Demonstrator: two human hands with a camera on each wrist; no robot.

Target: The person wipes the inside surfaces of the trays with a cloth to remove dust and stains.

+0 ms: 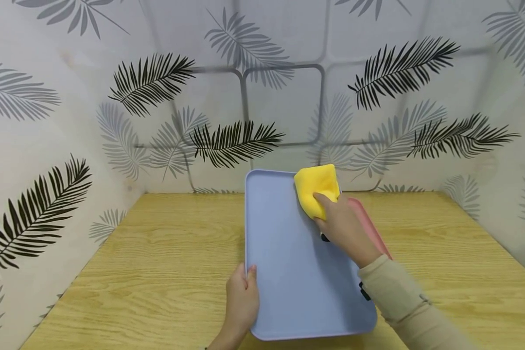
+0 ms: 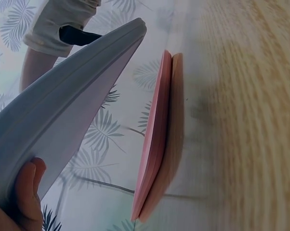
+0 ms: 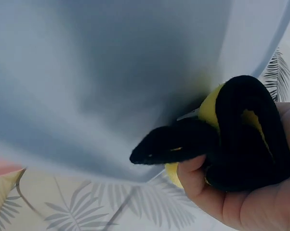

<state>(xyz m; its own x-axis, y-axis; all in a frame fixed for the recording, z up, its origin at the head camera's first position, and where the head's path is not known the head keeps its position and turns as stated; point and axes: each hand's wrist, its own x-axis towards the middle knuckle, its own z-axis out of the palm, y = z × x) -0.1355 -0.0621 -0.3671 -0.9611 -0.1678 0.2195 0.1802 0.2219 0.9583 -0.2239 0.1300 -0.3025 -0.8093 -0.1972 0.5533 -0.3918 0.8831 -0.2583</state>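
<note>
A light blue rectangular tray (image 1: 284, 272) with a raised rim is held tilted above the table. My left hand (image 1: 242, 299) grips its left side, the thumb over the rim; the left wrist view shows fingers curled at the edge. At the tray's upper right corner, my right hand (image 1: 343, 226) holds a folded yellow cloth (image 1: 312, 187) against the surface. Close up in the right wrist view, the bunched cloth (image 3: 246, 159) looks mostly black with yellow showing at its folds. Part of the cloth is hidden by the fingers.
Behind the blue tray, a pink tray (image 1: 369, 226) lies on the wooden table (image 1: 166, 262), mostly covered from above. Directly under it, the left wrist view shows an orange-brown layer (image 2: 175, 125), perhaps another tray or a reflection. Leaf-patterned walls (image 1: 280, 107) close off the back and sides.
</note>
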